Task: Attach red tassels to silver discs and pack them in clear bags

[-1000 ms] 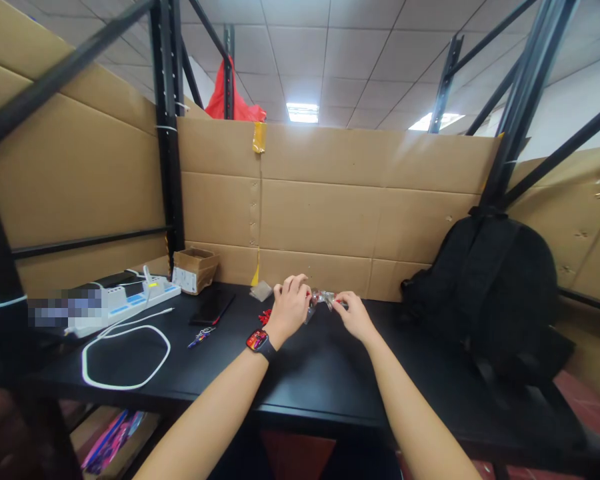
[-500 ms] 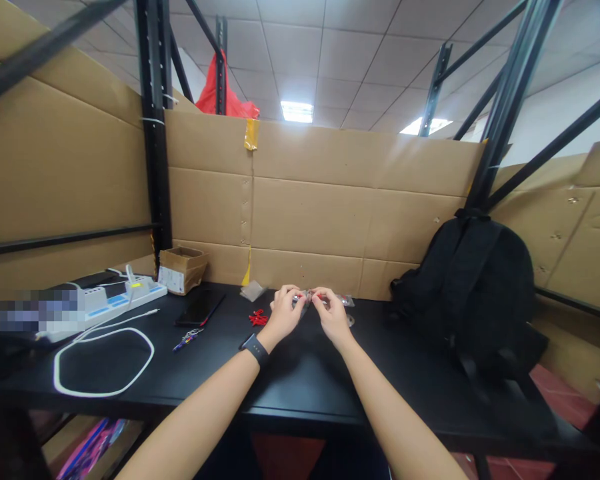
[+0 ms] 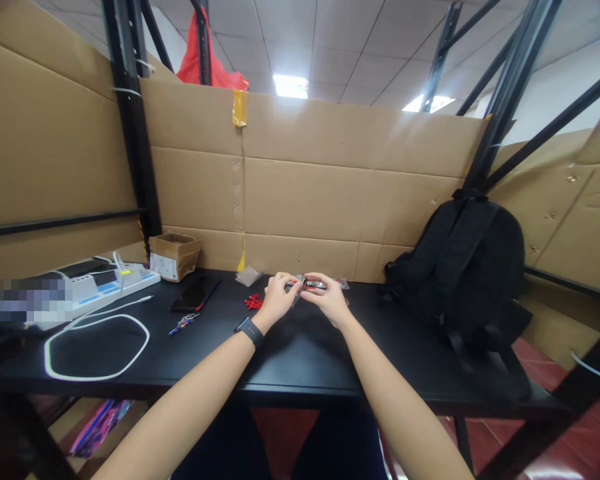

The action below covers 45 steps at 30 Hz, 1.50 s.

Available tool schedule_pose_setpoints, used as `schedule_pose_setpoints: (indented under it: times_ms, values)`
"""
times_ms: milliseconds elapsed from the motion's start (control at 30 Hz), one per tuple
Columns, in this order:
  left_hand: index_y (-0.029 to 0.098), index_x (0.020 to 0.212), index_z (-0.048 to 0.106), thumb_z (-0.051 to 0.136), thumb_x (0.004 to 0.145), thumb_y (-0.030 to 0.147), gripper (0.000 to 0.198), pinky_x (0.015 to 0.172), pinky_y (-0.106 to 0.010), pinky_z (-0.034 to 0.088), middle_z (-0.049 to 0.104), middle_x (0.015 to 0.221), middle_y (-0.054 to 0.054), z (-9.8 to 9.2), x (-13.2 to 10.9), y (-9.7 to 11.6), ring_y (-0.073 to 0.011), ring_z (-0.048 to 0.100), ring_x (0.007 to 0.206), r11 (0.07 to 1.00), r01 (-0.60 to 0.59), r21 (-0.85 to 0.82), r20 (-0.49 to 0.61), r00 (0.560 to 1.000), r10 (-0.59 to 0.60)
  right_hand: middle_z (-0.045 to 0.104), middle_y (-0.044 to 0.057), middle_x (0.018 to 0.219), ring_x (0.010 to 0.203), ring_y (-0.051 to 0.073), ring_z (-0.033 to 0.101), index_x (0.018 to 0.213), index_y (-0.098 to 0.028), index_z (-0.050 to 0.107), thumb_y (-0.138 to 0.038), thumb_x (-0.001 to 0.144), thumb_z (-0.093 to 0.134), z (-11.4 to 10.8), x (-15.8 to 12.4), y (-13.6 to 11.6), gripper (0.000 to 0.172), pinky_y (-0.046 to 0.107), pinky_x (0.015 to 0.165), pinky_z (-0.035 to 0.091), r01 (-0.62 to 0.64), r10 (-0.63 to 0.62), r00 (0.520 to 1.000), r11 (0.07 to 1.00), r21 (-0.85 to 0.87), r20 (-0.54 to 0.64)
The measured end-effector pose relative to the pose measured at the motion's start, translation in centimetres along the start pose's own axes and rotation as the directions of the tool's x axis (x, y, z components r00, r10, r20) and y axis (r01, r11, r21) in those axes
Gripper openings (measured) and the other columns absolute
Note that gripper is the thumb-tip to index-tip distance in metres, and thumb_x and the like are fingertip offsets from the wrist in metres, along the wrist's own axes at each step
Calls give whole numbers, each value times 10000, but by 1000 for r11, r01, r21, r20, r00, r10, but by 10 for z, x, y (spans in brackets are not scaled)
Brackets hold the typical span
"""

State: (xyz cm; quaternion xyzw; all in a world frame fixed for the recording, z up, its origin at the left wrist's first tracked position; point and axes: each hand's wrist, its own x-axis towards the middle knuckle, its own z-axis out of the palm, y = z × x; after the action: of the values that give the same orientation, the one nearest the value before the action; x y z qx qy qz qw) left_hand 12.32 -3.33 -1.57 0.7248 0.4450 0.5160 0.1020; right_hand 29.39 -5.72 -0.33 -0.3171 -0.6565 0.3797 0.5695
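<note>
Roughly, take the hands as the dial's centre, with twelve o'clock straight away from the wearer. Low at eight, under the matte black tabletop (image 3: pixel 300 377), lies a pink and blue bundle (image 3: pixel 97 430); up on the surface, a thick white cable (image 3: pixel 83 379) curls in a wide loop. A dark wristwatch (image 3: pixel 251 331) circles the left wrist. The left hand (image 3: pixel 277 297) pinches a small, shiny, clear plastic packet (image 3: pixel 297 300) between thumb and fingers, at the dial's very centre. The right hand (image 3: pixel 333 303) comes in from four, thumb and forefinger parted by a narrow gap, tips at the packet's right side; whether they grip it, I cannot tell. The packet's contents are too small to make out.

At nine, just beside the left hand, lies a bright red tangle (image 3: pixel 253 303); farther out lie a small blue and silver cluster (image 3: pixel 183 325), a flat black slab (image 3: pixel 191 297) and a long white power strip (image 3: pixel 103 295). At three stands a black fabric backpack (image 3: pixel 480 267). At ten sit a cloudy plastic bag (image 3: pixel 249 276) and an open brown cardboard box (image 3: pixel 174 259). Behind, at twelve, rises a tall brown cardboard panel (image 3: pixel 300 193).
</note>
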Motion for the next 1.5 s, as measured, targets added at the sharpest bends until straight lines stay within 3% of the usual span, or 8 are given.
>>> schedule_pose_setpoints:
  times_ms: [400,600,700,833,967,1100,1267,1500]
  values:
    - [239,938,705,574,917,368,185,973,-364,439,695,1039,-34,-6,2,2,-207,600,1043,997,-71,0,58,996,71,717,76,1089,908,223,717,1104,-192,681,-340,659,825,2,1,-2,491,389,873,593,67,-72,996,994,-91,-56]
    - [235,1161,616,363,1010,403,339,1000,-384,432,662,1180,-65,-11,2,-8,-219,583,1129,988,-129,85,173,978,113,721,65,1030,920,192,697,1135,-179,658,-262,675,751,-5,4,-4,477,345,868,580,111,-124,987,985,-130,-99]
    - [207,1213,591,351,1007,395,368,1011,-360,440,643,1232,-94,-9,0,-17,-218,592,1141,982,-162,96,349,930,119,709,70,1083,938,187,686,1139,-193,669,-246,684,705,-19,5,-4,459,314,818,584,122,-161,978,958,-259,-134]
    - [277,1292,563,399,981,423,381,1025,-432,426,599,1316,-83,-5,-10,-20,-256,547,1223,942,-243,231,564,822,74,731,42,975,778,156,671,1079,-202,712,-231,672,687,-40,2,-7,409,277,741,553,111,-207,972,815,-569,-107]
    - [391,1306,561,363,991,430,374,1027,-509,385,577,1318,-60,0,-19,-13,-274,506,1256,892,-341,297,639,765,80,720,7,768,661,141,632,955,-187,738,-235,657,708,-52,-1,-11,304,247,678,493,54,-109,994,676,-735,-27]
    - [413,1307,561,380,988,403,367,1033,-510,354,574,1330,-51,3,-21,-8,-272,491,1267,878,-390,278,661,741,120,728,25,793,725,163,643,909,-170,737,-210,613,737,-51,-1,-8,298,244,706,473,52,-2,998,559,-827,61]
    - [335,1162,636,429,966,360,286,1000,-464,361,645,1246,-48,4,-20,-3,-264,545,1200,885,-381,266,625,768,143,736,71,852,805,201,658,876,-163,754,-203,577,778,-42,-1,1,302,255,737,479,2,131,989,446,-895,67]
    - [232,875,646,494,901,203,157,985,-444,322,729,940,-36,11,-19,0,-232,649,976,908,-214,360,494,869,9,735,66,798,755,189,667,932,-143,770,-196,582,782,-33,-2,8,354,236,682,482,-30,237,967,467,-884,93]
